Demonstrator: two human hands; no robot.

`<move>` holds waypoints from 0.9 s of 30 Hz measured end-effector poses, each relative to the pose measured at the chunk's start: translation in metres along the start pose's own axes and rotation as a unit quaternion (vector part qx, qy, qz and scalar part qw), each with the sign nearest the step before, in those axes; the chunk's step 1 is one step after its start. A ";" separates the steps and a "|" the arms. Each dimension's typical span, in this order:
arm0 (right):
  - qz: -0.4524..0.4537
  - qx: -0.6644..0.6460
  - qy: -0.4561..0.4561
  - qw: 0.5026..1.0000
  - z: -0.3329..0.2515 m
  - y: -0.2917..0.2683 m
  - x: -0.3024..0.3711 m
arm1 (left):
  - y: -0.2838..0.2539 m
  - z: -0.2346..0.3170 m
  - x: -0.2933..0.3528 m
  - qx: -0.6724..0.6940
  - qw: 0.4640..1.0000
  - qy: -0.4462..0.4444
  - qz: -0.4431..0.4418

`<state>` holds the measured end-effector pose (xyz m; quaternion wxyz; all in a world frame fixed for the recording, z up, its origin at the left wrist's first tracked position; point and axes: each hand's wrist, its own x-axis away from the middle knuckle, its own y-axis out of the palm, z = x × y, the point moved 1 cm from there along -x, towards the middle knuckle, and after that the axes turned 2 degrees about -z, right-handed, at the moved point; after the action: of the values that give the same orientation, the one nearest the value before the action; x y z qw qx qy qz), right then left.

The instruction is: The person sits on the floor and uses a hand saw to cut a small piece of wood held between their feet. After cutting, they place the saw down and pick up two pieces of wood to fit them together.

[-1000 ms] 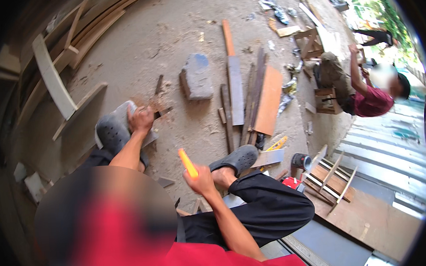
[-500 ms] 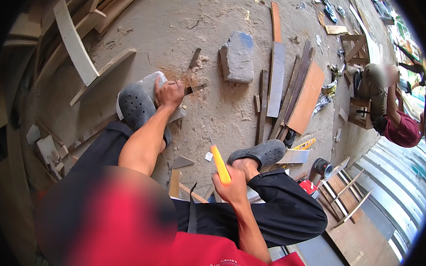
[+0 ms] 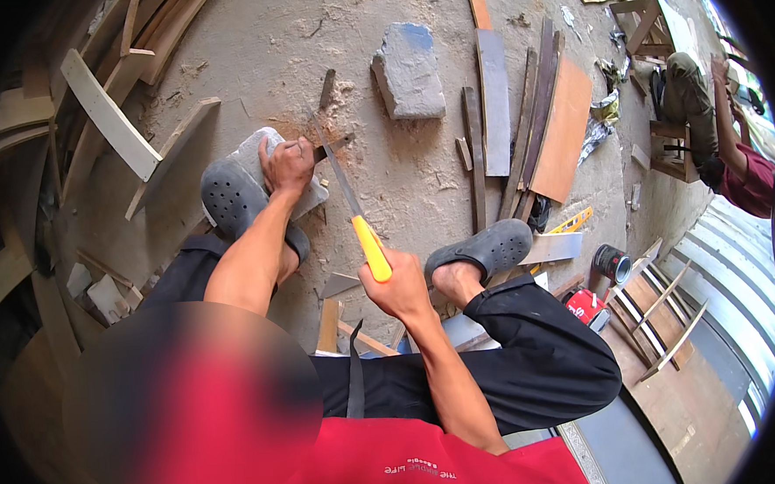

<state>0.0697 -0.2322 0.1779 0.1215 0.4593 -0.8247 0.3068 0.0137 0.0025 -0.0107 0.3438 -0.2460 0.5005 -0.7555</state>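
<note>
A saw (image 3: 346, 190), probably light and springy-bladed, best held by its yellow handle (image 3: 371, 250), is gripped there by the right hand (image 3: 396, 285); in the left hand's (image 3: 287, 166) grip, a stiff-looking wood strip (image 3: 340, 144) is pressed onto a block (image 3: 311, 196).

A blue-patched block (image 3: 409, 74) is being supported by the floor (image 3: 278, 68). A brown board (image 3: 563, 132) is being bordered at left by dark strips (image 3: 539, 116).

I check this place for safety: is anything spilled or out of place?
Yes: what looks like loose sawdust lies strewn on the ground beyond the left hand; its orange tint stands out against the grey. Near a saw, this seems normal.
</note>
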 end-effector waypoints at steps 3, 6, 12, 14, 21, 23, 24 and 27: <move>0.017 -0.019 -0.042 0.999 -0.021 -0.027 0.043 | -0.001 -0.003 0.002 -0.004 1.000 -0.010 -0.012; 0.028 -0.035 -0.022 0.999 -0.014 -0.029 0.067 | -0.004 0.004 0.000 -0.002 1.000 -0.004 -0.011; 0.024 0.003 -0.039 0.999 -0.010 -0.017 0.037 | 0.002 -0.002 0.001 -0.005 1.000 -0.009 -0.010; 0.027 -0.055 -0.015 0.998 -0.011 -0.023 0.057 | 0.002 -0.002 0.008 0.000 1.000 -0.003 -0.002; 0.037 0.029 -0.057 0.997 -0.001 -0.014 0.035 | -0.003 0.000 0.002 -0.008 1.000 -0.009 -0.022; 0.026 -0.018 -0.024 0.999 -0.012 -0.030 0.065 | -0.002 -0.001 0.004 -0.013 0.999 -0.016 -0.032; 0.021 -0.040 -0.005 0.999 -0.016 -0.035 0.073 | -0.001 -0.002 0.005 -0.008 1.000 -0.008 -0.026; 0.011 0.003 -0.003 1.000 -0.011 -0.009 0.010 | 0.001 0.003 0.001 -0.005 1.000 0.004 -0.023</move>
<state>0.0709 -0.2360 0.1955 0.1140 0.4513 -0.8292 0.3094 0.0150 -0.0004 -0.0102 0.3234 -0.2560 0.4999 -0.7616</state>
